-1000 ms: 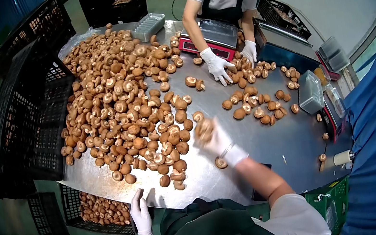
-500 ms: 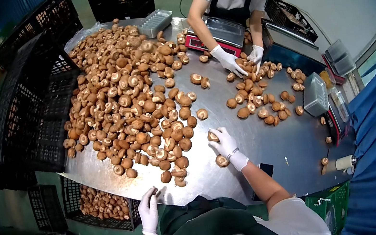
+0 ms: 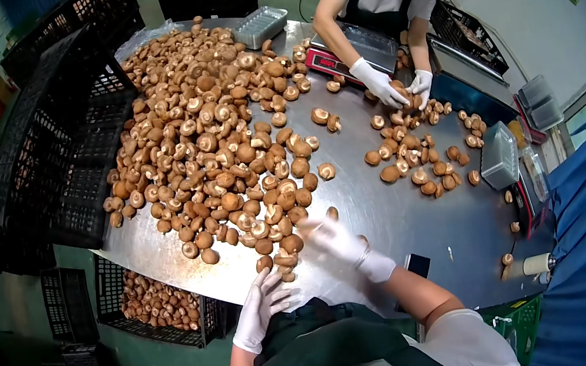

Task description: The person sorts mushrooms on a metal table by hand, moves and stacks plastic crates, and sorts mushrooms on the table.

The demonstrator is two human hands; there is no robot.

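A large pile of brown mushrooms (image 3: 218,141) covers the left side of the metal table (image 3: 395,258). At the table's near edge, my gloved left hand (image 3: 261,309) has its fingers stretched apart, with the fingertips right beside the lowest mushrooms of the pile. My gloved right hand (image 3: 333,241) is smeared by motion at the pile's near right corner. Its blurred fingers reach toward the mushrooms there, and what they hold, if anything, I cannot tell. Close by it lie a mushroom (image 3: 331,213) beyond the fingers and another partly hidden behind the hand.
Across the table a co-worker's gloved hands (image 3: 400,91) gather mushrooms by a red scale (image 3: 336,67). Clear plastic trays (image 3: 261,27) stand at the back and right (image 3: 497,156). Black crates (image 3: 77,155) line the left; a mushroom-filled crate (image 3: 159,301) sits below. A phone (image 3: 417,265) lies near my right forearm.
My right hand has swung left to the pile, away from the mushrooms it was at. My left hand has moved right and up to the pile's near end, its fingers spreading.
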